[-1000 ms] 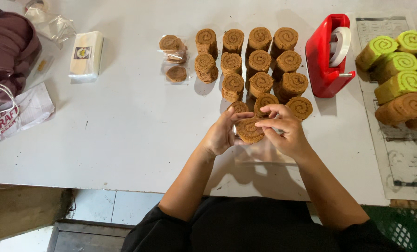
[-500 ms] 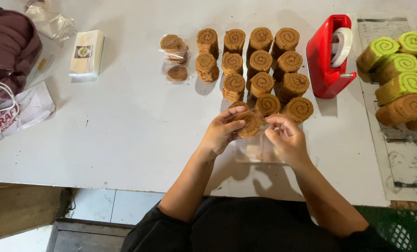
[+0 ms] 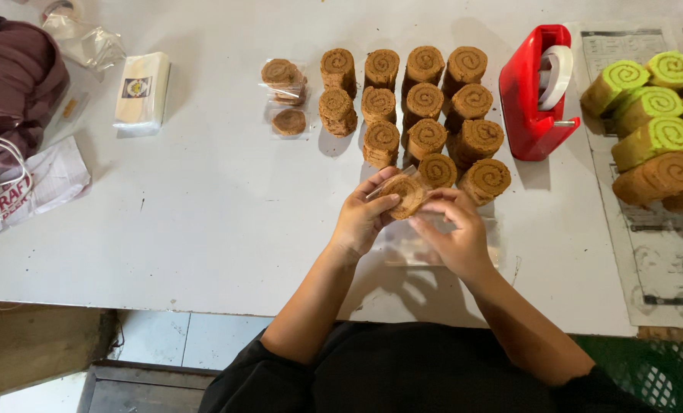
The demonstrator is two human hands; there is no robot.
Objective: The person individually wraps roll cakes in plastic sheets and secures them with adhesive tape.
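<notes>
Far left of the frame: a dark maroon cloth (image 3: 12, 84) heaped at the edge of the white tabletop (image 3: 203, 222), with a printed plastic bag (image 3: 39, 187) just below it. Upper left: a small white box (image 3: 142, 92). Further right, near the top: a few wrapped brown slices (image 3: 284, 95), then rows of upright brown roll-cake slices (image 3: 422, 103). At centre: left hand (image 3: 360, 218) and right hand (image 3: 456, 233) closed together on one brown slice (image 3: 406, 193) in a clear wrapper, held just above the tabletop, close below the nearest row; fingers of both pinching its edges. Under the hands: flat clear bags (image 3: 406, 248). Upper right: a red tape dispenser (image 3: 533, 99). Far right: green and brown rolls (image 3: 651, 138) on printed paper (image 3: 663, 252).
</notes>
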